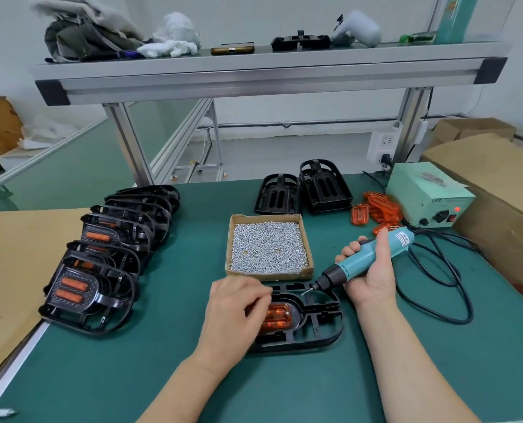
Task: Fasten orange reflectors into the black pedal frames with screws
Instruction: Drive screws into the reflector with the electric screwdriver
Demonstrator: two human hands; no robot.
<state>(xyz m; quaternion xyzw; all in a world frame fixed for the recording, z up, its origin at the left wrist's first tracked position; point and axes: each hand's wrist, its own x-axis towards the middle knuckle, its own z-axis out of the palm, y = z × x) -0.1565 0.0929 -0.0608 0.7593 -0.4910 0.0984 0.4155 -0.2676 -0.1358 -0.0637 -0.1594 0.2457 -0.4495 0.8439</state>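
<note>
Left hand, fingers curled, holds orange reflector seated in black pedal frame on green mat; right hand grips teal electric screwdriver, bit tilted over frame's far edge; cardboard screw box just beyond.

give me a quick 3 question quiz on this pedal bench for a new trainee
1. True or false: the right hand holds the screwdriver.
2. Where does the box of screws sit relative to the pedal frame being worked on? A beyond it, B to its left, C on top of it.
3. Fill in: the reflector seated in that frame is ___ in colour.

Key: 1 true; 2 A; 3 orange.
</note>
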